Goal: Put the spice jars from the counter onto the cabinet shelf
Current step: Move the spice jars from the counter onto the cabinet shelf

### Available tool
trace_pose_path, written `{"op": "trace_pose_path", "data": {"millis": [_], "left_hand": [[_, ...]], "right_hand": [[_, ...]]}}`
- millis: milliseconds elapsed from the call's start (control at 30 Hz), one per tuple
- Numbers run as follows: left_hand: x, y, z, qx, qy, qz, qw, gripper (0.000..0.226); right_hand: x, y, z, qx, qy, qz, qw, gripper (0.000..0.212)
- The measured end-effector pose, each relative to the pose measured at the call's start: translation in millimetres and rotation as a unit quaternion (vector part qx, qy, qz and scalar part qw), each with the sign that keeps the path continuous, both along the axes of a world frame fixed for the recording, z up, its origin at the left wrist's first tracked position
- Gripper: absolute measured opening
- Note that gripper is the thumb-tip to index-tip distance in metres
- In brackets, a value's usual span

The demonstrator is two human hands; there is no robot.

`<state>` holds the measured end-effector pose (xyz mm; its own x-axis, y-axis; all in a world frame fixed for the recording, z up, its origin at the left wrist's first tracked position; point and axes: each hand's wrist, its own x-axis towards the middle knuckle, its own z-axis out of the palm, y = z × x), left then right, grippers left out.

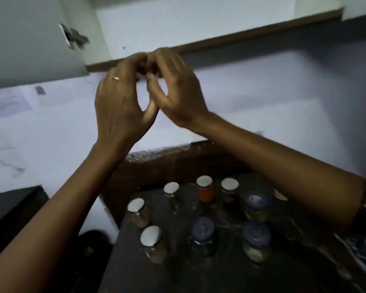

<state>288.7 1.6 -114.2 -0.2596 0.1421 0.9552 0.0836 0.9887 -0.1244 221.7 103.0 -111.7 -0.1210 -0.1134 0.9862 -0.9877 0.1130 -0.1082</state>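
Both hands are raised in front of the cabinet shelf's brown front edge (251, 34). My left hand (118, 102), with a ring on one finger, and my right hand (178, 87) meet at the fingertips. Their fingers curl round a small dark spice jar (145, 68) that is blurred and mostly hidden. Below, several spice jars stand on the dark counter (178, 275). Some have white lids, one of them an orange-filled jar (205, 191). Others have blue lids, such as the jar (202, 231) near the middle. My right forearm partly covers one jar (280, 195).
The open cabinet door (30, 43) with its metal hinge (74, 37) hangs at the upper left. A pale wall with taped papers (9, 102) runs behind the hands. A brown raised backing (178, 163) borders the counter's far side. The counter's left edge drops to a dark floor area.
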Motion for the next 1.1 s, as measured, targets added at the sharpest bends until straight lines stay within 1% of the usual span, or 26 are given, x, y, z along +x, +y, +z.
{"op": "trace_pose_path", "data": {"millis": [167, 267, 400, 467, 533, 633, 700, 733, 767, 800, 867, 900, 967, 1033, 1100], "left_hand": [[-59, 45, -37, 0.042, -0.025, -0.106, 0.993, 0.041], [-89, 68, -70, 0.083, -0.055, -0.155, 0.983, 0.042], [-124, 93, -134, 0.138, -0.146, -0.199, 0.959, 0.043], [-135, 103, -175, 0.156, -0.199, -0.198, 0.947, 0.044], [-140, 110, -221, 0.191, -0.268, -0.203, 0.922, 0.046], [-137, 121, -286, 0.252, -0.368, -0.183, 0.876, 0.053], [-131, 126, -324, 0.265, -0.424, -0.177, 0.848, 0.064], [-128, 127, -338, 0.274, -0.452, -0.175, 0.831, 0.069], [-125, 126, -352, 0.282, -0.483, -0.173, 0.81, 0.075], [-123, 125, -365, 0.285, -0.518, -0.172, 0.788, 0.082], [-120, 119, -387, 0.279, -0.59, -0.167, 0.739, 0.099], [-118, 117, -395, 0.276, -0.621, -0.162, 0.716, 0.106], [-119, 111, -409, 0.283, -0.662, -0.158, 0.676, 0.116], [-122, 108, -417, 0.301, -0.688, -0.154, 0.642, 0.12], [-124, 107, -422, 0.298, -0.708, -0.15, 0.623, 0.12]], "right_hand": [[-53, 49, -33, 0.015, -0.019, -0.063, 0.998, 0.018], [-80, 77, -65, 0.039, -0.038, -0.088, 0.995, 0.018], [-109, 111, -127, 0.101, -0.098, -0.106, 0.984, 0.015], [-120, 126, -168, 0.153, -0.148, -0.106, 0.971, 0.013], [-127, 139, -210, 0.216, -0.196, -0.096, 0.952, 0.012], [-136, 157, -272, 0.32, -0.267, -0.077, 0.906, 0.013], [-137, 168, -309, 0.381, -0.307, -0.068, 0.87, 0.023], [-136, 172, -325, 0.405, -0.326, -0.061, 0.852, 0.032], [-136, 176, -340, 0.429, -0.351, -0.05, 0.831, 0.045], [-136, 180, -355, 0.458, -0.38, -0.04, 0.803, 0.062], [-134, 187, -379, 0.517, -0.44, -0.025, 0.733, 0.098], [-132, 189, -389, 0.536, -0.462, -0.024, 0.706, 0.11], [-127, 192, -408, 0.552, -0.491, -0.031, 0.673, 0.124], [-121, 193, -423, 0.551, -0.523, -0.032, 0.649, 0.13], [-115, 190, -433, 0.509, -0.573, -0.013, 0.643, 0.129]]}}
